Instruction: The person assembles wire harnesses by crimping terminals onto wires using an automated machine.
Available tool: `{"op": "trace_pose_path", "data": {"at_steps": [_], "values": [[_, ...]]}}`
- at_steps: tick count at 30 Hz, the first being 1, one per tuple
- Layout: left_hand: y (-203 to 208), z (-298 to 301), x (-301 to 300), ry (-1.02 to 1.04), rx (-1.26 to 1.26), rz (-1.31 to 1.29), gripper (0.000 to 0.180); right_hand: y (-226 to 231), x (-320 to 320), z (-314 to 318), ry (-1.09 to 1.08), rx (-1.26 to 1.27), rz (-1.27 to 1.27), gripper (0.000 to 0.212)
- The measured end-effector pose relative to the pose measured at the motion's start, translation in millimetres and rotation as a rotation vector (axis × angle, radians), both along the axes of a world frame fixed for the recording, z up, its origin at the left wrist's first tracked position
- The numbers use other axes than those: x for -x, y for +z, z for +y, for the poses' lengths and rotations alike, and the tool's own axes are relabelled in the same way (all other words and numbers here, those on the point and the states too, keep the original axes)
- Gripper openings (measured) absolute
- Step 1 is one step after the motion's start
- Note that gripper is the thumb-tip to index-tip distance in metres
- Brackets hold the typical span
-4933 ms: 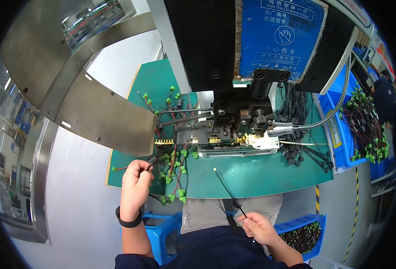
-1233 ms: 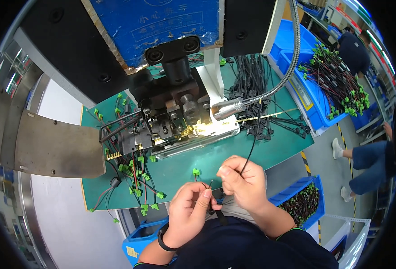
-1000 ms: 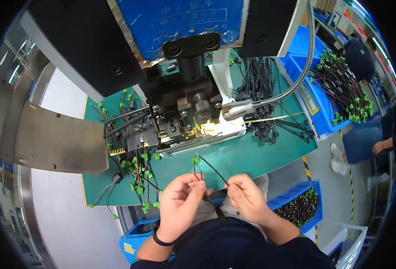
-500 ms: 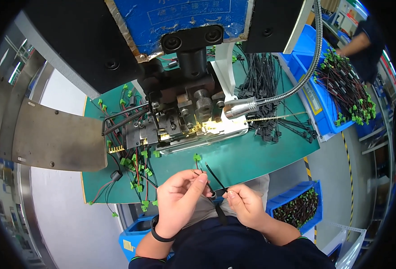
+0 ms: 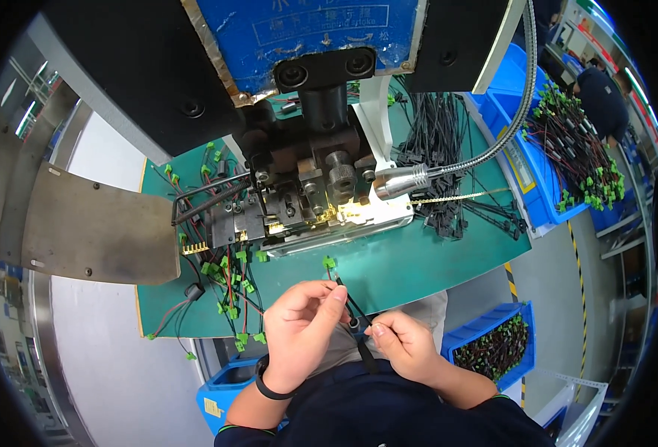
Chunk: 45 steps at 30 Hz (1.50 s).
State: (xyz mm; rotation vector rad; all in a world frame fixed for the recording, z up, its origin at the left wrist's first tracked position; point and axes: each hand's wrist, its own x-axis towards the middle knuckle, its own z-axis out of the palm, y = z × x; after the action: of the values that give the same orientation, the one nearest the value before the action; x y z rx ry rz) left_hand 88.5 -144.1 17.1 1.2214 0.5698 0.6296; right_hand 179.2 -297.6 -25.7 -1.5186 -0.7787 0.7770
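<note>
Lower centre of the frame, and the right hand [image 5: 406, 344] has thumb and forefinger closed on a black wire [image 5: 356, 306], gripped well back, seemingly so its upper end sticks out free. That end slants up-left, right beside the fingertips of the left hand [image 5: 305, 328] (whether they touch it, I can't tell). The left thumb and forefinger pinch together on a thin lead [image 5: 327, 276], other fingers loosely curled; a green plug [image 5: 329, 262] shows just above, over the mat [image 5: 418, 267]. Both hands meet close to the body, likely for steadiness and a good view. Upper centre, the lamp [image 5: 401, 181] points at the press [image 5: 321, 167], presumably to light its working spot. Upper right, black cables [image 5: 437, 149] lie bunched, probably for easy reach.
</note>
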Motion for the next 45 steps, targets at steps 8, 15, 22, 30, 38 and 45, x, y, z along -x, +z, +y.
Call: {"op": "trace_pose_path", "data": {"at_steps": [8, 15, 22, 30, 38, 45], "values": [[2.2, -2.3, -4.6, 0.092, -0.470, 0.116, 0.007, 34.3, -22.1, 36.6, -0.054, -0.149, -0.171, 0.013], [-0.6, -6.1, -6.5, 0.105, -0.475, 0.111, 0.007, 31.1, -31.0, 55.1, 0.026, -0.223, 0.112, 0.014], [-9.6, 1.2, -23.4, 0.118, -0.302, 0.025, 0.006, 9.8, -17.0, 54.8, -0.166, -0.391, 0.447, 0.013], [11.5, 14.8, -44.6, 0.056, 0.017, 0.036, 0.009, 25.5, -35.8, 62.0, -0.039, -0.247, 0.347, 0.009], [14.5, 23.1, -48.7, -0.002, 0.109, 0.011, 0.010, 35.0, -49.1, 80.3, -0.015, -0.211, 0.459, 0.007], [14.3, 29.2, -52.5, 0.029, 0.255, -0.016, 0.013, 38.0, -45.4, 87.3, -0.026, -0.228, 0.713, 0.011]]}}
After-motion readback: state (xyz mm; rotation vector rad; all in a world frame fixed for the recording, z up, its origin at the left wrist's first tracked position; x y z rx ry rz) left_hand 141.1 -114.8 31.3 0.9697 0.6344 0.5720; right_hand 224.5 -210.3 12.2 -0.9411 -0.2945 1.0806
